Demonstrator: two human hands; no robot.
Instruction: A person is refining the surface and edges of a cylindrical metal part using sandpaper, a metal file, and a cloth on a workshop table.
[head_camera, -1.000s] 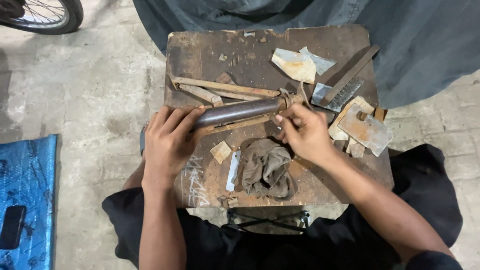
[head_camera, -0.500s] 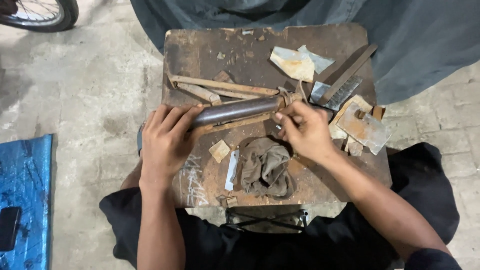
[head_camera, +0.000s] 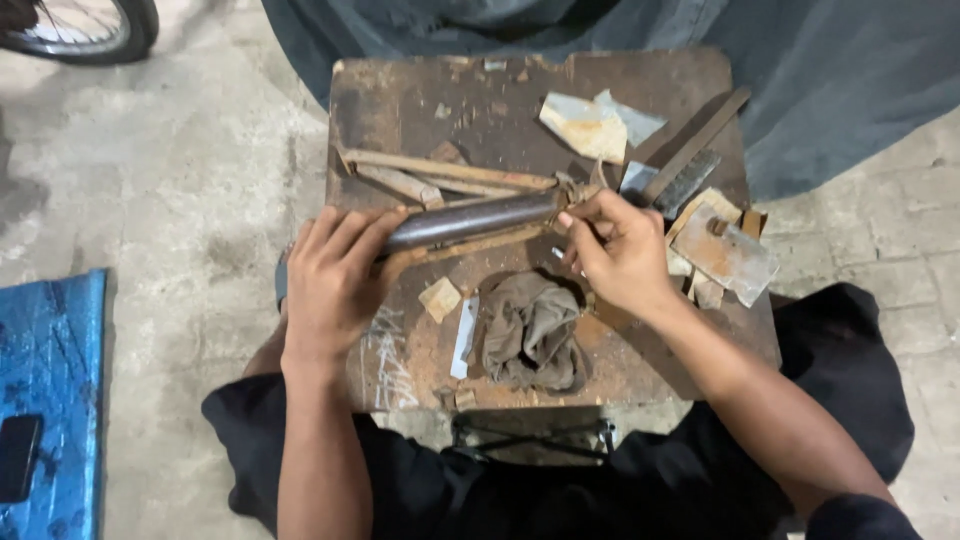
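L hand (head_camera: 335, 275) gripping metal pipe (head_camera: 470, 220), R hand (head_camera: 620, 250) pinching its end

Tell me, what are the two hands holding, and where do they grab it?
The left hand wraps around the left end of a dark metal tube lying on the rusty table. The right hand pinches at the tube's right end; what its fingertips grip cannot be told.

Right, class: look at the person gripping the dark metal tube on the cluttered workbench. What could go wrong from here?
1. The left hand alone steadies the round metal tube; no clamp shows, so it might roll or slip.
2. The right hand works bare at the tube's end, close to jagged metal scraps; a slip could cut fingers.
3. The rag and loose offcuts crowd the workbench and could get knocked off.
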